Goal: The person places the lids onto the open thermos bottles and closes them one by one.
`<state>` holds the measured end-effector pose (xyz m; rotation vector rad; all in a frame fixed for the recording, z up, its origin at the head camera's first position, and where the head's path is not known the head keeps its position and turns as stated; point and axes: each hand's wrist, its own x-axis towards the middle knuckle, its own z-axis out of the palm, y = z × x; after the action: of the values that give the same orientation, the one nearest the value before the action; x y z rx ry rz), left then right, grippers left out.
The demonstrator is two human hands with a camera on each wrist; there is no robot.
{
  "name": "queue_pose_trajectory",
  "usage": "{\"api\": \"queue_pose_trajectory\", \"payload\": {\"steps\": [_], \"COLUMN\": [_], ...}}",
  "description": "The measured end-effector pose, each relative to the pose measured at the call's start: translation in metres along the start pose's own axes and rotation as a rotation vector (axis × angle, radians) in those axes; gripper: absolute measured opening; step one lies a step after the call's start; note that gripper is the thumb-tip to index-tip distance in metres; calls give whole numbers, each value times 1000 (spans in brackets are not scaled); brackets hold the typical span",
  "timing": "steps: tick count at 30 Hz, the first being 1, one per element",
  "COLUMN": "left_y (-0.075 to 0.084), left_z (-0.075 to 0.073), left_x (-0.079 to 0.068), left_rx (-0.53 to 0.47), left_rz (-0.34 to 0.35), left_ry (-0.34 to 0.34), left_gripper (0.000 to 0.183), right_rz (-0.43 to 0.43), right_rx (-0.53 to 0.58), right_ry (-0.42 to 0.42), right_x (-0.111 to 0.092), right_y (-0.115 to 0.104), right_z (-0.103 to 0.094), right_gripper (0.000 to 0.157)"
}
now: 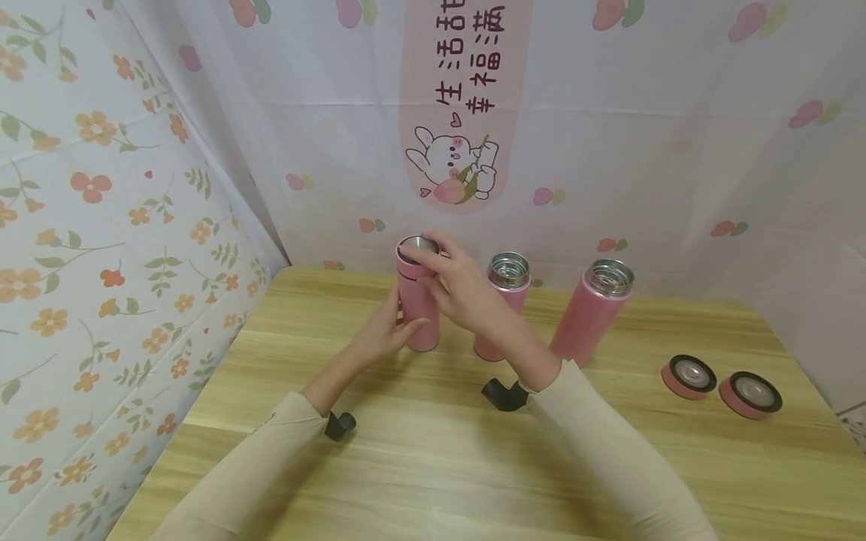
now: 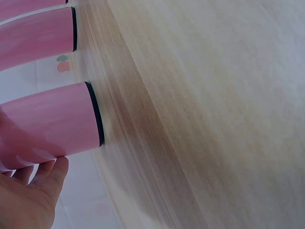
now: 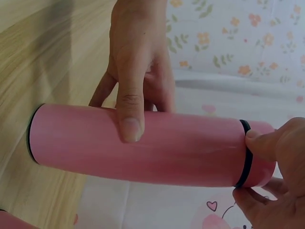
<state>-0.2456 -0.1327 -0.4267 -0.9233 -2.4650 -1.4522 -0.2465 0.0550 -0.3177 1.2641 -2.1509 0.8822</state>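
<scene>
Upright on the table, a pink thermos (image 1: pixel 421 304) is held in both hands. My left hand (image 1: pixel 379 334) grips its body from the left, thumb on the near side and fingers behind. At the top, my right hand (image 1: pixel 467 293) holds the thermos's pink lid (image 3: pixel 267 164), thumb near the black ring in the right wrist view. To the right stand a second pink thermos (image 1: pixel 513 298) and a third, larger-looking pink thermos (image 1: pixel 588 315), both with bare steel mouths. Two pink lids (image 1: pixel 690 376) with black rims lie farther right.
The wooden table (image 1: pixel 419 466) meets a printed curtain (image 1: pixel 325 143) at the back. A flowered cloth (image 1: pixel 88 248) hangs at the left. Black wrist mounts (image 1: pixel 504 394) show beneath the sleeves.
</scene>
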Motion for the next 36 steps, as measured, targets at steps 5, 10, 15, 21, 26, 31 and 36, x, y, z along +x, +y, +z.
{"api": "queue_pose_trajectory", "payload": {"steps": [5,10,15,21,26,31,36], "left_y": [0,1,11,28,16,1,0], "left_z": [-1,-1,-4,-8,-5,0,0], "left_x": [0,0,0,1,2,1,0], "left_rx": [4,33,-25,-100,-79,-59,-39], "left_rz": [-10,-21,10,9,4,1,10], "left_ry": [3,4,-7,-26,-21,-15,-7], "left_gripper": [84,86,85,84,83,82,82], "right_rz": [-5,0,23,69,81,96,82], "right_rx": [-51,-102,-133,-177,-172,-108,-38], "right_ry": [12,26,26,32,24,3,-16], "right_x": [3,5,5,6,3,-2,-4], "right_y": [-2,-5,-7,-9,-8,-5,-1], "right_z": [0,1,2,2,4,5,4], "right_gripper": [48,45,46,47,49,50,47]}}
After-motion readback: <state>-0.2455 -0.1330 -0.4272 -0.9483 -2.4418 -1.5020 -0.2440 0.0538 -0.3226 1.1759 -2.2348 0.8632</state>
